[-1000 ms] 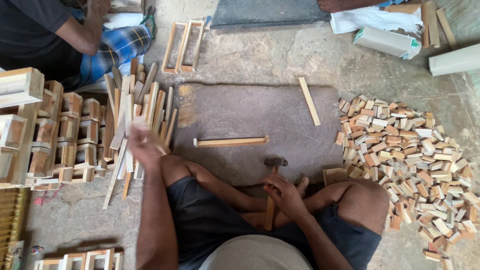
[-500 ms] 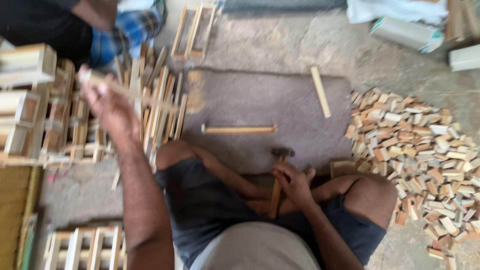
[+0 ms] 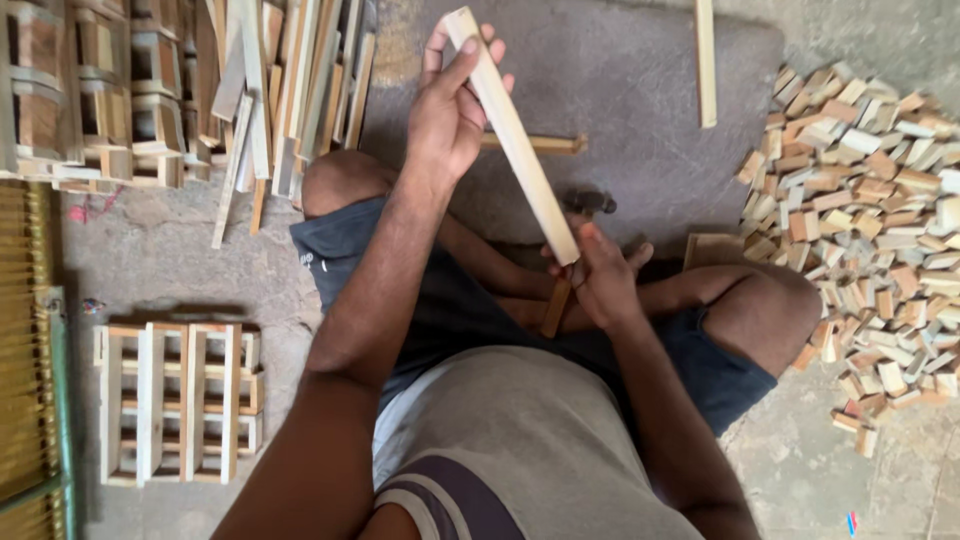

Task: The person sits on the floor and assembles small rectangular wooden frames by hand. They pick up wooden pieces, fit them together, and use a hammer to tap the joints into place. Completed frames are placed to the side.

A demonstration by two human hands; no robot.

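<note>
Concrete floor (image 3: pixel 180 270), dark mat (image 3: pixel 620 90). Left hand (image 3: pixel 450 110) grips wooden slat (image 3: pixel 515 140) upper end; right hand (image 3: pixel 600 285) clasps lower end plus hammer (image 3: pixel 572 250) handle. Block pile (image 3: pixel 880 220) right.

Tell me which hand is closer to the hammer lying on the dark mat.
Right. The right hand sits just below the hammer, beside its handle, holding the lower end of the wooden slat. The left hand is farther off, up and to the left, holding the slat's upper end.
</note>
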